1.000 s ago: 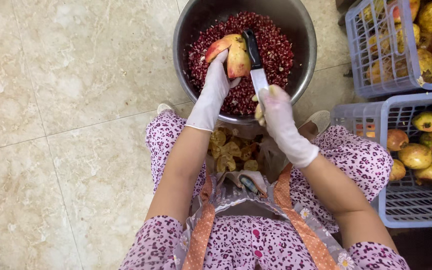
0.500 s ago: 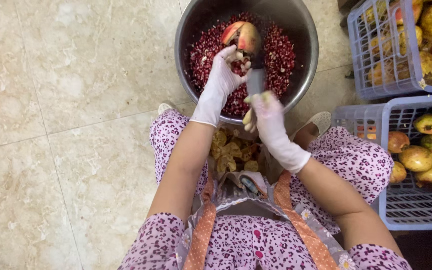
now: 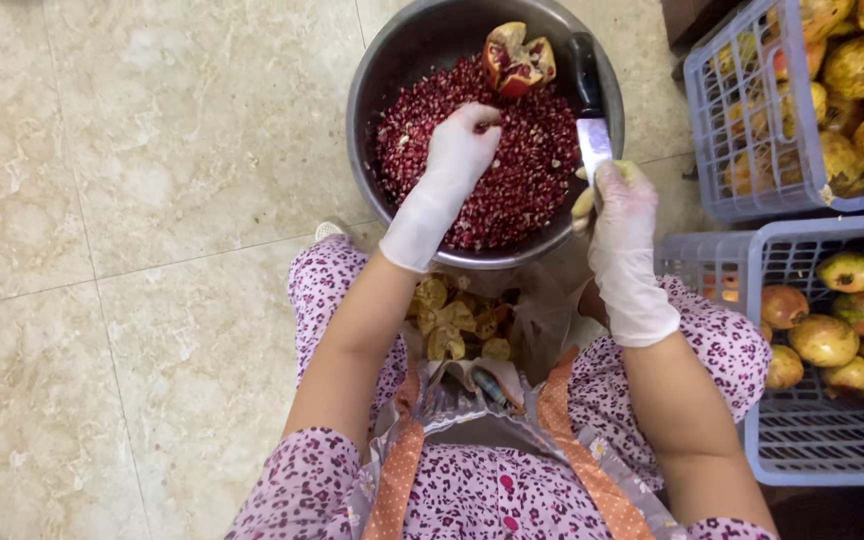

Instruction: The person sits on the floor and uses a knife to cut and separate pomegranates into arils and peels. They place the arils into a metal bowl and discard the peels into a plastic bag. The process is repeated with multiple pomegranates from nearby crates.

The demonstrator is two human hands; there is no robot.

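Here, the right hand (image 3: 620,205) grips a knife (image 3: 590,110) — blade toward the person, handle away — left hand (image 3: 462,150) loosely curled on seeds (image 3: 522,180).

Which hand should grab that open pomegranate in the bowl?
Probably the left hand: it's empty, already in the bowl, near the opened pomegranate. The right hand holds peel at the rim beside the knife.

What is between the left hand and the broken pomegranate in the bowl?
Nothing solid. The left hand rests on loose red seeds, and only more seeds lie between it and the pomegranate piece at the far side of the bowl.
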